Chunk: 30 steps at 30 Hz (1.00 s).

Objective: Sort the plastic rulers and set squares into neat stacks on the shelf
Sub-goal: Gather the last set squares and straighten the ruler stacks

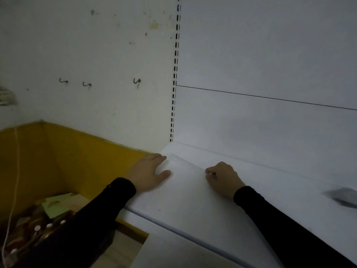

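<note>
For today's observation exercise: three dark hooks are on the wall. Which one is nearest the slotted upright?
The right-hand hook. It sits closest to the slotted upright; the other two hooks are paired farther left.

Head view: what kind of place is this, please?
Probably a shop or stockroom: a white shelf on a slotted upright, wall hooks, and a bin of goods beside it.

A clear plastic ruler [188, 163] lies on the white metal shelf [193, 200] near its left end, between the left hand [148, 172] and the right hand [222, 177]; a cluttered yellow-walled bin [58, 161] sits left of the shelf.
</note>
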### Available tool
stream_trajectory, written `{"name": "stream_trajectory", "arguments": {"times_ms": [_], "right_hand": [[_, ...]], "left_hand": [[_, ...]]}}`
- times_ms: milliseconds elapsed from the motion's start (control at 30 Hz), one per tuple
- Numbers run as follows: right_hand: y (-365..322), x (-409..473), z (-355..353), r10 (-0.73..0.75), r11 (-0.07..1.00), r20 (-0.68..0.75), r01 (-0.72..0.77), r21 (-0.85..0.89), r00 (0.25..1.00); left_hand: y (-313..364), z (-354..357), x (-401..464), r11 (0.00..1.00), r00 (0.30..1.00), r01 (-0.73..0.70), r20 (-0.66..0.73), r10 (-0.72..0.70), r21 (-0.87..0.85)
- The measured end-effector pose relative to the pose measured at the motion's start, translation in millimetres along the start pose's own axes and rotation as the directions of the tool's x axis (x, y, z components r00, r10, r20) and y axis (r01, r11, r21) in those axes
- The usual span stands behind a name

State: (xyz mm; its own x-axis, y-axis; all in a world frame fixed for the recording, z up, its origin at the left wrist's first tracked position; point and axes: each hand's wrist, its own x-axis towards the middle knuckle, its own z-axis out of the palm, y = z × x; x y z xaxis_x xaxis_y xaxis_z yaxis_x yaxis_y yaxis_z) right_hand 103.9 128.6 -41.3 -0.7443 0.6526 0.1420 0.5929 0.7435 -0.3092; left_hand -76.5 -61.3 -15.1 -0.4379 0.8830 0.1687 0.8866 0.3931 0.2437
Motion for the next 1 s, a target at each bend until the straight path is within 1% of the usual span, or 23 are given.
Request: {"name": "stream_trajectory", "arguments": {"times_ms": [100, 233, 333, 400, 500, 567, 700, 800, 867, 1000], "right_hand": [[-28, 12, 10, -0.088, 0.996, 0.071, 0.088, 0.009, 0.994], [-62, 23, 25, -0.190, 0.982, 0.096, 0.190, 0.016, 0.977], [-74, 28, 32, -0.214, 0.977, 0.098, 0.211, 0.038, 0.972], [-77, 29, 34, -0.206, 0.978, 0.089, 0.201, 0.062, 0.974], [-73, 26, 33, -0.175, 0.979, 0.027, 0.171, 0.111, 0.984], [-66, 19, 26, -0.149, 0.982, -0.021, 0.151, 0.111, 0.989], [-43, 0, 2, -0.115, 0.989, -0.193, 0.131, 0.075, 0.974], [-22, -20, -19, -0.106, 0.994, -0.282, 0.108, -0.008, 0.954], [-8, -38, -34, -0.088, 0.994, -0.333, 0.063, -0.085, 0.939], [30, -77, -55, 0.003, 0.979, -0.409, -0.085, -0.183, 0.913]], "left_hand": [[-25, -3, 6, 1.000, 1.000, -0.021, 0.013, 0.020, 0.023], [-50, -2, 8, 0.999, 0.996, -0.016, 0.086, 0.014, 0.030], [-61, 2, 9, 1.000, 0.986, 0.023, 0.167, -0.024, 0.004], [-63, 4, 11, 0.999, 0.982, 0.041, 0.182, -0.046, 0.028], [-64, 4, 16, 0.998, 0.986, 0.021, 0.162, -0.031, 0.066], [-63, 3, 19, 0.998, 0.987, -0.002, 0.162, -0.009, 0.070], [-56, -2, 25, 0.998, 0.982, -0.056, 0.182, 0.047, 0.042], [-42, -4, 36, 0.989, 0.985, -0.144, 0.100, 0.141, 0.020], [-27, -4, 44, 0.979, 0.977, -0.204, 0.066, 0.205, -0.016], [10, 6, 61, 0.940, 0.937, -0.337, 0.083, 0.340, -0.044]]}}
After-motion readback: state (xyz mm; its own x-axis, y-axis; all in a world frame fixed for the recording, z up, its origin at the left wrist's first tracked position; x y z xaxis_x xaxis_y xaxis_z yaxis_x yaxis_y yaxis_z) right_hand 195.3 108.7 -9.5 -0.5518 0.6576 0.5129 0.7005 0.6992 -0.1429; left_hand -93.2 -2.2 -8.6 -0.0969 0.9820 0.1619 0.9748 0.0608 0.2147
